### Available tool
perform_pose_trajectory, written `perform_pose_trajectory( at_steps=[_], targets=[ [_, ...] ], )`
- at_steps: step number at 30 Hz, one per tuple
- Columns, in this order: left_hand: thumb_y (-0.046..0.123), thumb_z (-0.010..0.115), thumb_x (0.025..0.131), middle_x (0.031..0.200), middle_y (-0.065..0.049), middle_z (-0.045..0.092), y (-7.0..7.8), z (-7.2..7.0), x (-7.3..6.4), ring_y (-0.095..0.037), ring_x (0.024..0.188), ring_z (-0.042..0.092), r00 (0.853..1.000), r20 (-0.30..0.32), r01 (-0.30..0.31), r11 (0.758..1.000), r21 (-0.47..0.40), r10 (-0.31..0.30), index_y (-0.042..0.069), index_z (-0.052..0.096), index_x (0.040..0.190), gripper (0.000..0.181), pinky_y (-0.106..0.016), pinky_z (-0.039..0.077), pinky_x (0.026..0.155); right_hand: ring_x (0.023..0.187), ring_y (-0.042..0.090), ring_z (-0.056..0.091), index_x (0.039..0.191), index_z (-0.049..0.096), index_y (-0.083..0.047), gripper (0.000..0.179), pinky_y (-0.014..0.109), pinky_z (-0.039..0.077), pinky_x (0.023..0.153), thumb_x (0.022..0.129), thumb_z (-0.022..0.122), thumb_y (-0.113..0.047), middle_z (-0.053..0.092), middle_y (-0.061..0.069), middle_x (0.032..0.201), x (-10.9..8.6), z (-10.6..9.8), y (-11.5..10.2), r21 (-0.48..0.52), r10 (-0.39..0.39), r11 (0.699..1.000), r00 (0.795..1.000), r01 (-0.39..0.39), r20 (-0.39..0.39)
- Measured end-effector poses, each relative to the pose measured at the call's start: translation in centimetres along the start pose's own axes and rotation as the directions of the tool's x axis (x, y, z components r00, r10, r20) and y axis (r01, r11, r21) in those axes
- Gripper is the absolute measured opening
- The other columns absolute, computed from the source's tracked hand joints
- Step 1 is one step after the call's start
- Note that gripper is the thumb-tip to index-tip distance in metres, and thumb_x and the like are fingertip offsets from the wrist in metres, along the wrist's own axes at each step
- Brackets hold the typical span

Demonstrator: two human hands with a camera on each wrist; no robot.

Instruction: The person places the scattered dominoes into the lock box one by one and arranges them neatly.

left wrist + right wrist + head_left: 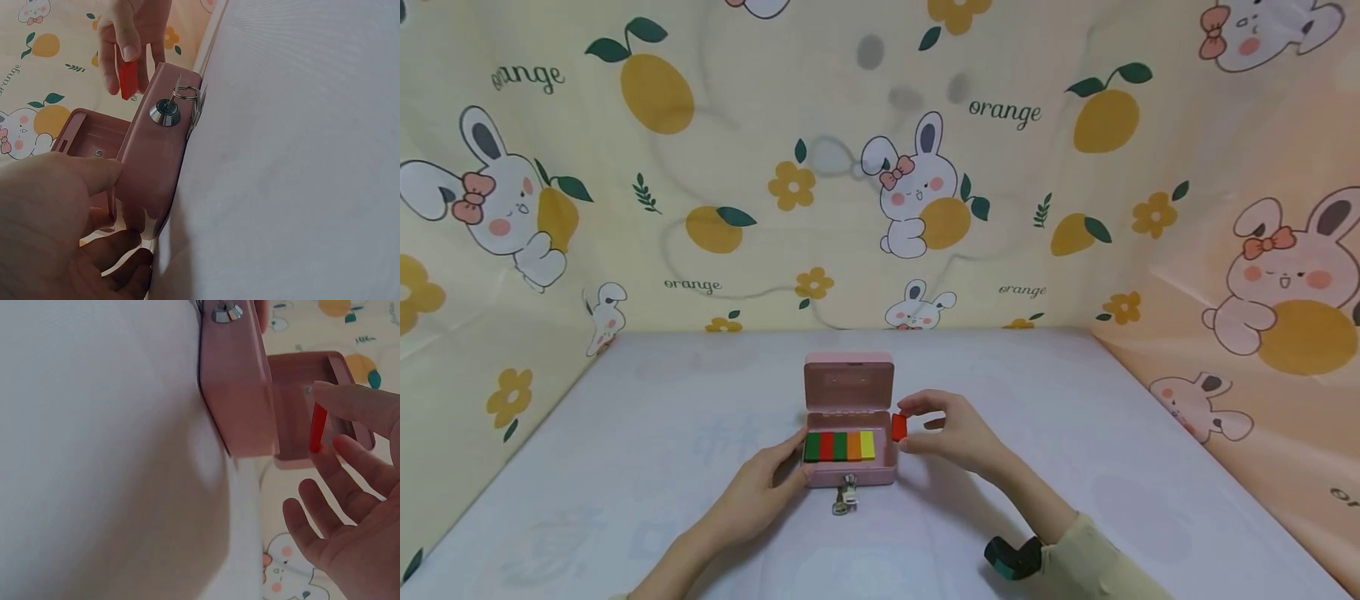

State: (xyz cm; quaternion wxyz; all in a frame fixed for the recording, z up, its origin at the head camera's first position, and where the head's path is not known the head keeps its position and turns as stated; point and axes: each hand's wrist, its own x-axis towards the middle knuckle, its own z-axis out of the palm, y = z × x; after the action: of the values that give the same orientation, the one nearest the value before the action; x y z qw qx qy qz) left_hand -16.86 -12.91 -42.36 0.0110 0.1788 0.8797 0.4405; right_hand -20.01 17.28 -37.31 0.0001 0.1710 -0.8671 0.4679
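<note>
A pink metal cash box [853, 477] stands on the table with its lid [850, 387] raised. Inside lies a row of thin blocks [840, 446], coloured green, red, orange and yellow. My left hand [765, 487] grips the box's left side, thumb at the front rim and fingers around the end. Between thumb and fingertip, my right hand [955, 429] pinches a red block [318, 427] at the box's right edge, upright in the right wrist view. The other right fingers are spread. A lock cylinder [165, 112] with keys [841, 500] sits on the front wall.
A dark wrist device [1013, 558] lies by the right sleeve [1097, 562]. White cloth covers the table [625, 467]. A patterned curtain [850, 83] with rabbits and oranges rises behind and at both sides.
</note>
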Motion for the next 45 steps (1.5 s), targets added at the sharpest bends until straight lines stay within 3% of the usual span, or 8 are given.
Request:
perform_pose_trajectory(
  at_steps=[13, 19, 27, 34, 45],
  targets=[
    [0.041, 0.06, 0.098, 0.149, -0.011, 0.044, 0.2, 0.1, -0.1, -0.031, 0.138, 0.036, 1.0, -0.01, -0.03, 0.999, -0.015, 0.03, 0.007, 0.038, 0.151, 0.066, -0.051, 0.028, 0.112, 0.114, 0.026, 0.055, 0.115, 0.069, -0.014, 0.041, 0.045, 0.049, 0.094, 0.077, 0.085, -0.018, 0.067, -0.007, 0.11, 0.9, 2.0, -0.1, -0.004, -0.024, 1.0, 0.999, 0.024, 0.045],
    [0.039, 0.06, 0.098, 0.149, -0.011, 0.044, 0.3, 0.1, -0.1, -0.032, 0.138, 0.036, 1.0, -0.01, -0.028, 1.0, -0.01, 0.028, 0.008, 0.038, 0.151, 0.065, -0.052, 0.028, 0.112, 0.115, 0.022, 0.052, 0.111, 0.07, -0.017, 0.04, 0.048, 0.046, 0.096, 0.074, 0.086, -0.017, 0.066, -0.009, 0.109, 1.5, 2.6, 0.0, -0.089, 0.002, 0.996, 1.0, 0.0, 0.026],
    [0.039, 0.06, 0.098, 0.149, -0.009, 0.044, 0.3, 0.0, 0.0, -0.03, 0.138, 0.036, 0.999, -0.009, -0.032, 0.999, -0.006, 0.032, 0.008, 0.038, 0.152, 0.066, -0.051, 0.028, 0.112, 0.121, 0.028, 0.051, 0.108, 0.071, -0.014, 0.039, 0.054, 0.043, 0.1, 0.073, 0.087, -0.012, 0.066, -0.006, 0.109, 2.1, 3.1, -0.2, -0.168, 0.037, 0.985, 0.999, -0.032, 0.03],
    [0.036, 0.061, 0.099, 0.149, -0.009, 0.044, 0.3, -0.1, -0.1, -0.03, 0.138, 0.036, 0.999, -0.014, -0.039, 0.999, -0.009, 0.039, 0.007, 0.038, 0.151, 0.064, -0.051, 0.028, 0.112, 0.115, 0.029, 0.052, 0.106, 0.071, -0.013, 0.037, 0.045, 0.052, 0.091, 0.072, 0.087, -0.01, 0.063, 0.0, 0.114, 2.4, 3.5, -0.3, -0.183, 0.046, 0.983, 0.996, -0.032, 0.073],
    [0.04, 0.06, 0.098, 0.149, -0.012, 0.044, 0.2, -0.1, -0.2, -0.033, 0.138, 0.035, 1.0, -0.015, -0.026, 0.999, -0.024, 0.026, 0.006, 0.038, 0.151, 0.066, -0.052, 0.027, 0.112, 0.097, 0.023, 0.055, 0.106, 0.071, -0.006, 0.04, 0.042, 0.053, 0.088, 0.071, 0.088, -0.006, 0.065, 0.003, 0.102, 2.6, 4.0, -0.7, -0.256, -0.004, 0.966, 0.991, 0.039, 0.134]
  ],
)
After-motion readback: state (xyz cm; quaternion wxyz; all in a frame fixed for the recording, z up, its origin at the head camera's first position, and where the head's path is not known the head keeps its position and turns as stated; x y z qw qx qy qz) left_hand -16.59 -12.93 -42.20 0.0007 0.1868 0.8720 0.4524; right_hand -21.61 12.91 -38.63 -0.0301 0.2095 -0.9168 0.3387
